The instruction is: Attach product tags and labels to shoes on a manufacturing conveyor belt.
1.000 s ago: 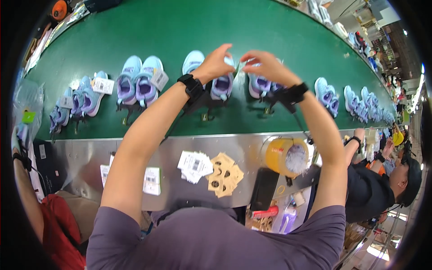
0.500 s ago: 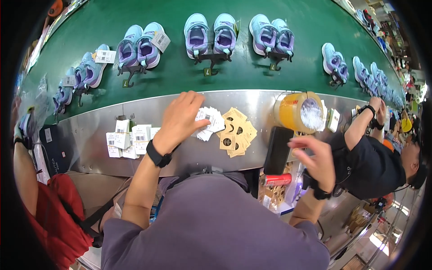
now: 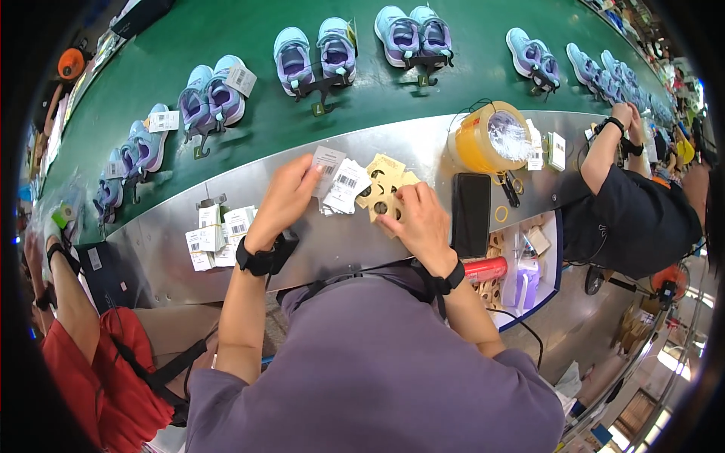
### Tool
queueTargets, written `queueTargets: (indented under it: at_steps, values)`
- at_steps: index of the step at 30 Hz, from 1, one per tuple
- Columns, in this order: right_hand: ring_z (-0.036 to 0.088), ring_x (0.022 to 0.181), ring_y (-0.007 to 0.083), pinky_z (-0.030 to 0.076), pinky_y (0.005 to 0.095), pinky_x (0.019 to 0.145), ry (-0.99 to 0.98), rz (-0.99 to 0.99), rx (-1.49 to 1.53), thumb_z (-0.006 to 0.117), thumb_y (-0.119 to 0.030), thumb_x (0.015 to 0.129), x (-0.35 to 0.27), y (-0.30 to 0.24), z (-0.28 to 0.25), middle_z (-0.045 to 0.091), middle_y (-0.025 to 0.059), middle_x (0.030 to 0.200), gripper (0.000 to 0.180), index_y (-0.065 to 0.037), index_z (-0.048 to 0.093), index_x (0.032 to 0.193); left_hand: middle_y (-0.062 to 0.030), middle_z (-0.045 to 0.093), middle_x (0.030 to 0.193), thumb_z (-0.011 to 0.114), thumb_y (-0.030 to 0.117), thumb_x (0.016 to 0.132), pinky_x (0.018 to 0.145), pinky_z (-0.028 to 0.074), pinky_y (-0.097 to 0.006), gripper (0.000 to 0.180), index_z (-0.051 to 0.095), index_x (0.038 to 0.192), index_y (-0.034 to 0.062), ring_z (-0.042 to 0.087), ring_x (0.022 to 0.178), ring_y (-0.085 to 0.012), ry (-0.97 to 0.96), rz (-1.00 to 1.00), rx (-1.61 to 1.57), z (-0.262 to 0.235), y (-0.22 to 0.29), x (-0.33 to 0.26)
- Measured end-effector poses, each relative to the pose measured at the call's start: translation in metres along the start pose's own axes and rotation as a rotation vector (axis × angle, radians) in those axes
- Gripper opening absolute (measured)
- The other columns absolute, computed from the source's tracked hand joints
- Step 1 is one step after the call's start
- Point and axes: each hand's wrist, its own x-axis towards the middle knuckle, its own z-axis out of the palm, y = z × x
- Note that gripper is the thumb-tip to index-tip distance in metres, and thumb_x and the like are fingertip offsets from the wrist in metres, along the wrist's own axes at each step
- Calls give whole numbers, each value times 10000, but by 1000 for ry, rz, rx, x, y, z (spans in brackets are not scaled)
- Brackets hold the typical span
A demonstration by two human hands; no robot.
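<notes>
My left hand [image 3: 285,198] pinches a white barcode tag [image 3: 328,166] between thumb and fingers, just above a loose stack of similar white tags [image 3: 349,186] on the metal ledge. Beside that stack, tan cards with dark round marks [image 3: 382,167] lie fanned out. My right hand [image 3: 424,228] is over their near edge, thumb and fingertips closing on a tan card [image 3: 381,205]. Beyond the ledge, pairs of light blue and purple children's shoes [image 3: 337,54] on black hangers stand in a row on the green belt [image 3: 249,136].
Rubber-banded tag bundles [image 3: 211,230] lie left on the ledge. To the right are a black phone [image 3: 472,215], a large yellowish tape roll [image 3: 472,143] and scissors [image 3: 510,190]. A red can [image 3: 485,269] sits below the ledge. Co-workers [image 3: 638,204] stand at both sides.
My left hand has lifted a white tag off the stack. My right hand has moved left from beside the phone onto the tan cards. The whole view has shifted, and the shoes appear farther left.
</notes>
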Motion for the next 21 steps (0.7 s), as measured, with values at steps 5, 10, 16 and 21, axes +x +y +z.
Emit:
queueTargets:
  at_steps: [5,10,16,21]
  values:
    - [580,685,220,469,329,606,-129,287,359,704,-197,776,4,20,-4,544,75,775,212,-35,587,847,-57,606,808,494,160,936,647,420,-277,214,573,972,-35,515,685,-127,-25,-60,-257,14,-10,-4]
    - [580,650,138,467,274,607,-92,397,597,627,-116,844,2,41,-12,590,59,760,167,7,643,955,10,601,843,610,63,837,678,434,-207,116,599,945,21,547,739,-61,-86,-141,-527,42,17,-2]
    - [582,658,78,476,227,552,0,543,946,564,-26,864,-3,42,-19,614,31,806,343,-14,547,1206,25,595,853,611,48,830,689,427,-210,99,580,922,64,537,780,-50,-274,-222,-691,68,30,5]
    - [589,632,70,492,208,501,179,575,1220,509,2,881,4,30,-24,615,33,812,141,-4,517,1022,16,592,913,618,78,858,739,447,-229,94,557,929,80,546,844,-63,-401,-314,-776,84,41,11]
